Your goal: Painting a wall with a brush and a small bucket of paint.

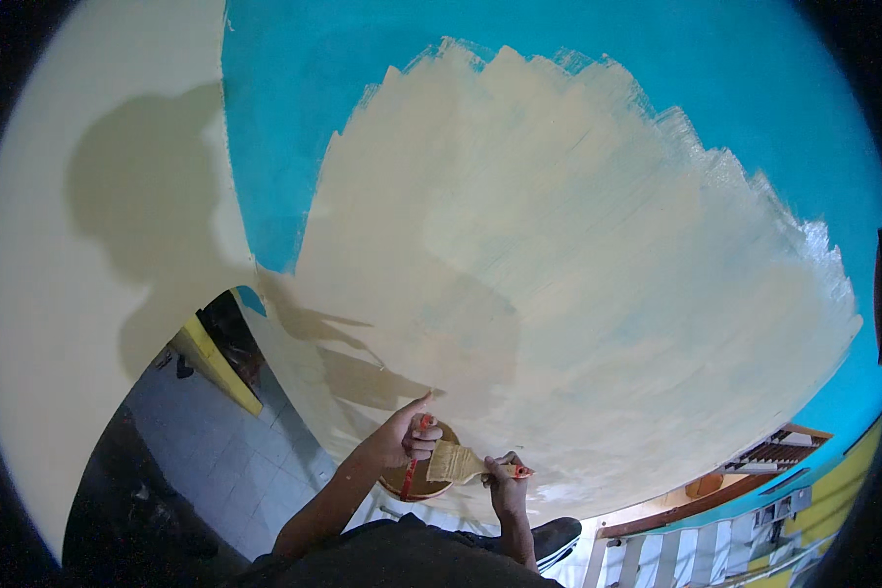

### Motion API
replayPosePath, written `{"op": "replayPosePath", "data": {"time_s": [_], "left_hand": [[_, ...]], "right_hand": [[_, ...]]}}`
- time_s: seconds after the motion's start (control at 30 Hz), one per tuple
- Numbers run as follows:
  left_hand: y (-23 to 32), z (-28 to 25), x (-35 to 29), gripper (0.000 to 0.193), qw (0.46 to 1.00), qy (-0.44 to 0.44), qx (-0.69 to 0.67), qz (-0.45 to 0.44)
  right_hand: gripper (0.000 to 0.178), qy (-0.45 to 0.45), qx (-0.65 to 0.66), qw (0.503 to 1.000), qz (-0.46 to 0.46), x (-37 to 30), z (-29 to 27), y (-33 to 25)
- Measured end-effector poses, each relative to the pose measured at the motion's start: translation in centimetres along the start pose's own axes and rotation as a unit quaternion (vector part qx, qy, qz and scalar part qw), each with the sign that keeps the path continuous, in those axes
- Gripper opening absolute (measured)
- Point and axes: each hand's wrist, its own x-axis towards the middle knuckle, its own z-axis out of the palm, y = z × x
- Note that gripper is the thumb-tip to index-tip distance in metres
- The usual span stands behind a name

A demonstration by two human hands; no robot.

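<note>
My right hand (506,486) is closed around the handle of a wide, flat paintbrush (455,463), whose red end sticks out on the right. Its bristles are coated in cream paint and point left, over the rim of a round paint bucket (431,493). On the bucket's left side, my left hand (408,438) has its fingers curled round a red handle (409,480), thumb stretched upward. The bucket's inside is partly hidden by brush and hand. Ahead is a turquoise wall (608,29) with a large cream-painted patch (559,245), streaky and ragged along its upper edge.
A cream wall (39,245) meets the turquoise one at the left, with my shadow across it. Low at left, an opening shows a tiled floor (216,451) and a yellow beam (220,365). Stair-like white slats (676,557) and a brown-framed opening (779,451) lie at lower right.
</note>
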Motion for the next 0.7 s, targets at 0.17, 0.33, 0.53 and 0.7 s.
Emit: {"op": "replayPosePath", "data": {"time_s": [0.17, 0.33, 0.53, 0.7], "left_hand": [[0.0, -1.6, 0.6, 0.046, 0.996, -0.083, -0.037, -0.025], [0.1, -1.4, 0.9, 0.044, 0.992, -0.105, -0.024, -0.058], [0.3, -0.7, 0.0, 0.046, 0.999, -0.031, 0.007, -0.036], [0.1, -0.6, 0.9, 0.048, 1.0, -0.023, 0.02, -0.005]], "right_hand": [[0.022, -0.004, -0.028, 1.0, -0.013, 0.5, -0.7, 1.2], [0.02, -0.006, -0.043, 0.999, -0.029, -0.3, -0.4, 0.4], [0.019, -0.045, -0.078, 0.994, -0.06, -0.4, 0.4, 0.3], [0.019, 0.006, -0.034, 0.998, -0.056, -1.1, 0.2, -0.2]]}}
